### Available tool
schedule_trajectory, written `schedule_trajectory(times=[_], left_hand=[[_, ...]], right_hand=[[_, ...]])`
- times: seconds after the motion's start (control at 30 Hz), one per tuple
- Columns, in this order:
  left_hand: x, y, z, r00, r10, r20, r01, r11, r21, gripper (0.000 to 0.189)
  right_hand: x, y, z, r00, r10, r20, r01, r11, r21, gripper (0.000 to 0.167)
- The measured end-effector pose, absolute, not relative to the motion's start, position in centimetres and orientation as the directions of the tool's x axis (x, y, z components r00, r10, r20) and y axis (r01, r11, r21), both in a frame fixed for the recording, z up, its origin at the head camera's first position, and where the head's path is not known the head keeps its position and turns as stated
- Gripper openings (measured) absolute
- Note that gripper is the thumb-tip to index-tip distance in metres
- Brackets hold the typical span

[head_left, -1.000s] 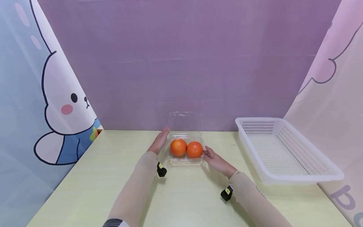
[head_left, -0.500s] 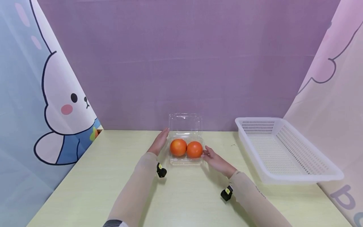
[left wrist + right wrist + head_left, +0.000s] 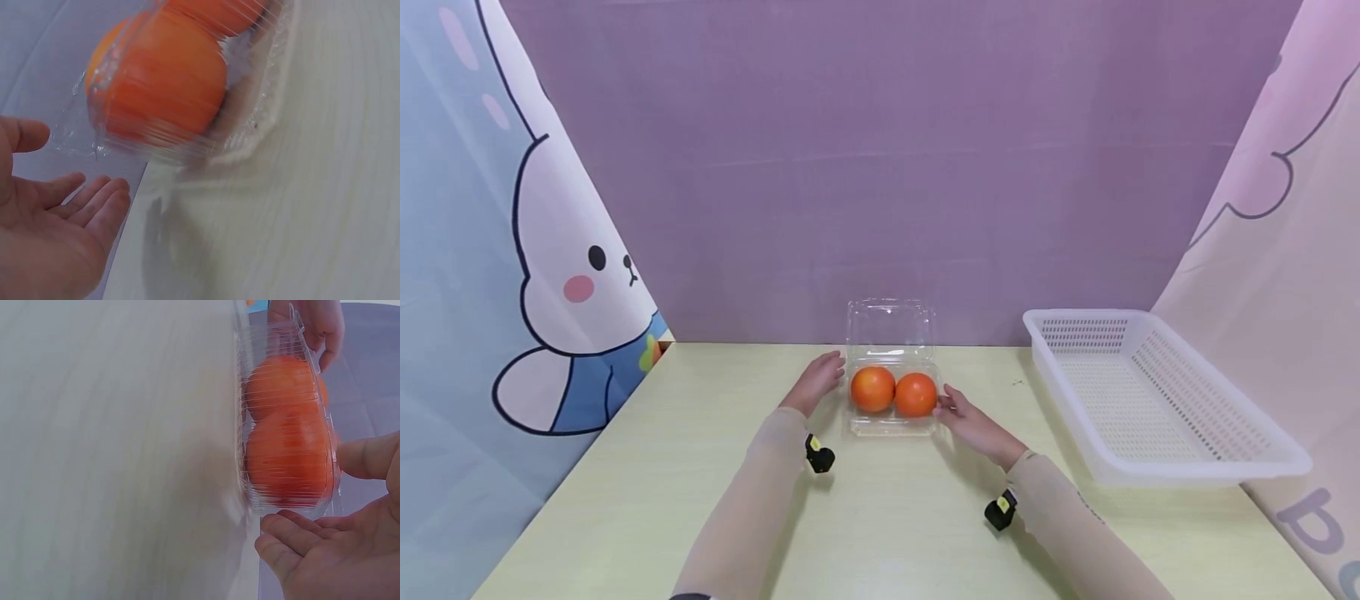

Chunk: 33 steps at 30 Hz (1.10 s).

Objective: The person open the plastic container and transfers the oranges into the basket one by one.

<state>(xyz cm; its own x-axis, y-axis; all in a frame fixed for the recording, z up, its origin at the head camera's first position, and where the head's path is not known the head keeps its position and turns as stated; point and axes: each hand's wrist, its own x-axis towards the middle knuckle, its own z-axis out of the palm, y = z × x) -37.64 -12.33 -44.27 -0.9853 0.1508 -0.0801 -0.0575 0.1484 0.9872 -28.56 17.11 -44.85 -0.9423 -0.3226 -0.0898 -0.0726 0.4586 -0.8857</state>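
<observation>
A clear plastic clamshell box (image 3: 892,428) stands at the back middle of the table, its lid (image 3: 891,325) raised at the rear. Two oranges (image 3: 872,389) sit side by side in its base. My left hand (image 3: 817,382) is just left of the box, and the left wrist view shows a gap between its spread fingers (image 3: 103,209) and the plastic. At the right end is my right hand (image 3: 973,425). In the right wrist view its thumb lies right at the rim beside the nearer orange (image 3: 290,459), and its extended fingers (image 3: 284,550) are against the end wall.
A white perforated plastic basket (image 3: 1157,471) stands on the right of the table (image 3: 880,517). A purple cloth (image 3: 887,167) hangs close behind the box, and printed curtains border both sides. Small black wrist cameras (image 3: 1000,510) hang under the sleeves.
My left hand has drawn back a little from the box, to the left and nearer me. The raised lid has shifted slightly since a second ago. My right hand has stayed put.
</observation>
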Motion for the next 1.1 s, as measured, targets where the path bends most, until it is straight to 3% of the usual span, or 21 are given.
schedule_trajectory(times=[0.5, 1.1], left_hand=[[-35.6, -13.0, -45.1, -0.953, 0.296, -0.062, -0.016, 0.155, 0.988, 0.055], [-34.8, -12.5, -45.5, -0.948, 0.313, -0.049, -0.006, 0.138, 0.99, 0.06]], right_hand=[[-28.7, 17.1, -44.9, -0.945, -0.316, -0.081, -0.071, 0.44, -0.895, 0.072], [-28.1, 17.2, -44.5, -0.941, -0.327, -0.085, -0.067, 0.428, -0.901, 0.073]])
